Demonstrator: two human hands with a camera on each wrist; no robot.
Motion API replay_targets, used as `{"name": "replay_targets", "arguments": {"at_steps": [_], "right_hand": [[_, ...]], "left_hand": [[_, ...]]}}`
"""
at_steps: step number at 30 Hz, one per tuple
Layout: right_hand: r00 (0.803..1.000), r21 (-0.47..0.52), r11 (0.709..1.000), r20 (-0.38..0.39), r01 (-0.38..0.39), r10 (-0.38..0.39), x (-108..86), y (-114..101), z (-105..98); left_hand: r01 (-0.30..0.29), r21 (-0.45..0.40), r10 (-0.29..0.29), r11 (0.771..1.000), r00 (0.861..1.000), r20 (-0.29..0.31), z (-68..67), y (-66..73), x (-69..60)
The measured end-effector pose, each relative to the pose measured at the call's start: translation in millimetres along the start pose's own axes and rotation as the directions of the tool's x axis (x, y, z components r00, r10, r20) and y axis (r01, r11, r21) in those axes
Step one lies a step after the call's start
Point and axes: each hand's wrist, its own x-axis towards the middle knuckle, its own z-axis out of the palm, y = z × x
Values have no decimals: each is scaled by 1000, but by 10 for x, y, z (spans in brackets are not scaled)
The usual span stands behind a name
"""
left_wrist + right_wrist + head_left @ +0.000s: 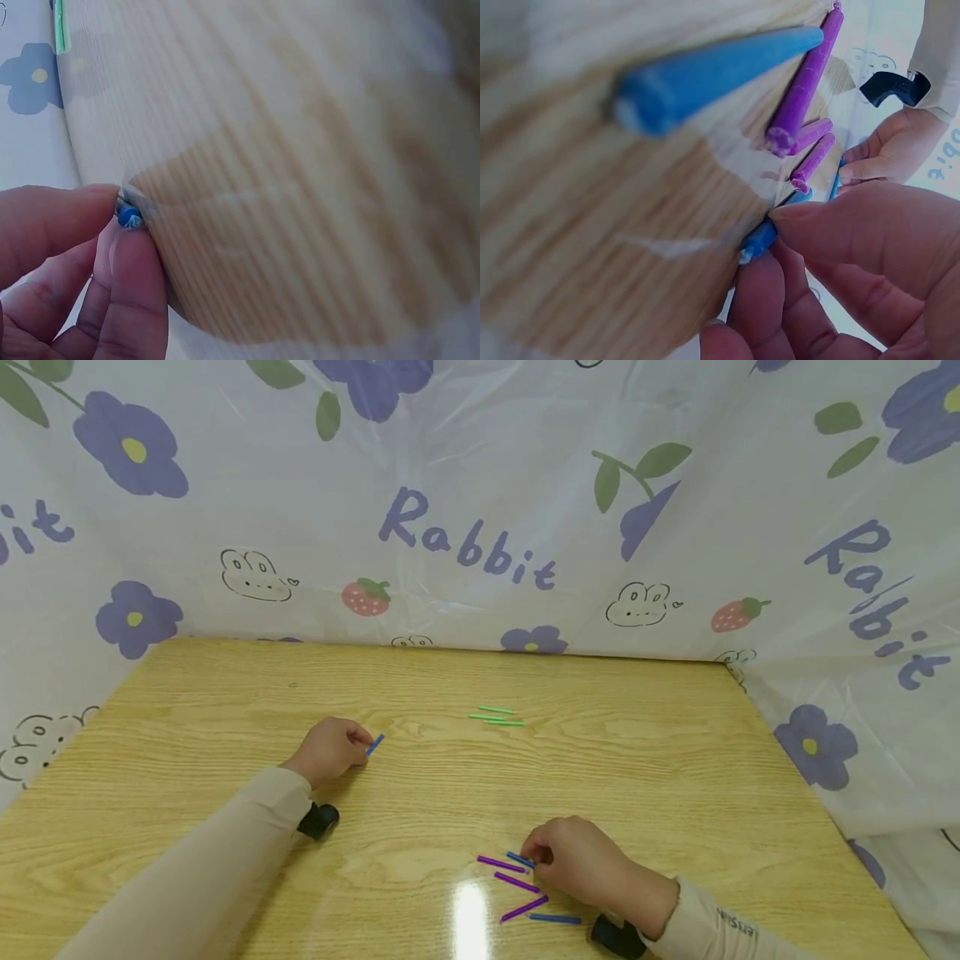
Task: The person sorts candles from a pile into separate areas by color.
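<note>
Between thumb and fingers, the left hand (333, 750) pinches a blue stick (376, 744) at the table's left middle; in the left wrist view only the end of that blue stick (130, 217) shows at the fingertips. Near the front, the right hand (581, 867) pinches another blue stick (521, 859), whose end (759, 238) shows beside the thumb in the right wrist view. Purple sticks (517, 882) lie just left of and below the right hand, and one more blue stick (555, 918) rests below it.
Several green sticks (497, 716) lie together toward the back of the wooden table (420, 793). A patterned cloth (465, 468) hangs behind the table and along its sides. Each wrist carries a black device.
</note>
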Motion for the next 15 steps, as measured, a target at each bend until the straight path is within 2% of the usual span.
{"name": "replay_targets", "arguments": {"at_steps": [15], "right_hand": [[999,26,999,-28,20,-19,8,25,-29]], "left_hand": [[4,-29,-4,1000,1000,6,3,-23,5]]}}
